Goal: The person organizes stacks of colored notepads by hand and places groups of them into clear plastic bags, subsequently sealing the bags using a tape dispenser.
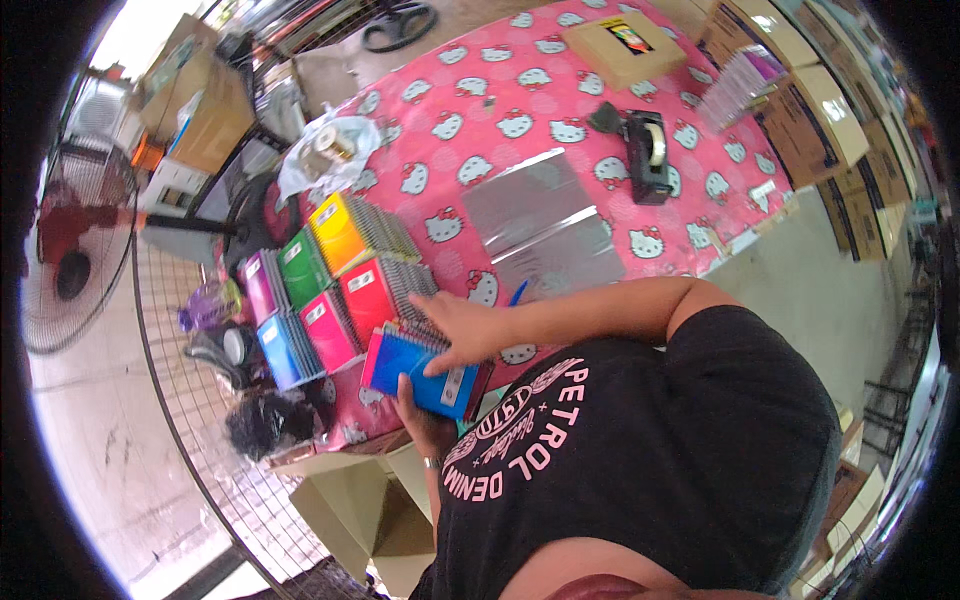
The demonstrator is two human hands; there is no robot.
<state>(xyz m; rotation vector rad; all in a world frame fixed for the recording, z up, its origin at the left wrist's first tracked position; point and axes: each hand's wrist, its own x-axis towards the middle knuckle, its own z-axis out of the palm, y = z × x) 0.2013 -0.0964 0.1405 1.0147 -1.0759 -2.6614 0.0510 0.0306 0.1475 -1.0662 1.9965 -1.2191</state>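
At the table's front edge, my left hand (414,418) grips a small bundle of spiral notebooks, its thumb on the blue cover (420,375). Pink and dark red edges show from under that cover. Over the bundle's coiled side is my right hand (457,325), fingers spread. Its thumb lies at the blue cover, while the fingertips reach the coils of the red notebook stack (374,290). Beside that stand more stacks: yellow (340,233), green (303,265), pink (327,328), purple (262,285) and light blue (284,345).
Clear plastic sheets (540,215) lie mid-table on the pink patterned cloth (420,130). A black tape dispenser (650,160), a flat cardboard box (622,55) and a blue pen (518,293) are there too. A fan (75,240) stands left; an opened carton (350,500) sits below the table edge.
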